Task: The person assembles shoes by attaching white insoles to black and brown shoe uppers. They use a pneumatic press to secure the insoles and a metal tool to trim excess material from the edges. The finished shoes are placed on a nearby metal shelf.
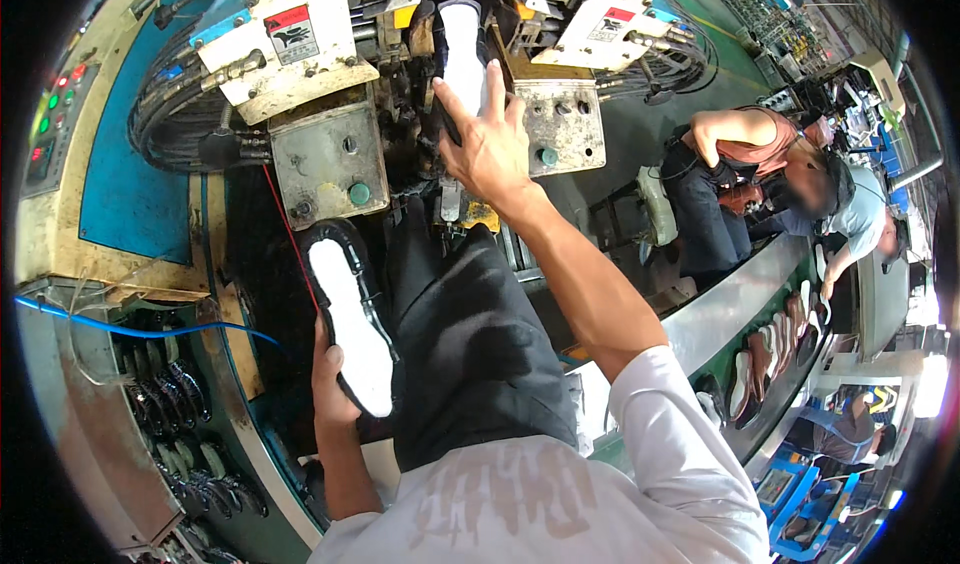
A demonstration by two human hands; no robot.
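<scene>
My left hand [332,384] grips a black shoe upper [352,314] with a white sole-shaped bottom, held low beside my left thigh. The thumb lies along its edge, and the other fingers are mostly hidden behind it. My right hand [490,149] reaches forward to a second shoe upper [461,39], also white on its bottom, set in the middle of the machine [330,159]. My fingers straddle the near end of that shoe, pressed against its two sides. Its far end goes in between the machine's jaws.
A control panel [55,124] with lit buttons stands at the left. Black shoes [170,394] sit on a rack at the lower left. To the right, a conveyor [720,294] carries several shoes, and people work beside it. A blue hose [130,332] crosses at the left.
</scene>
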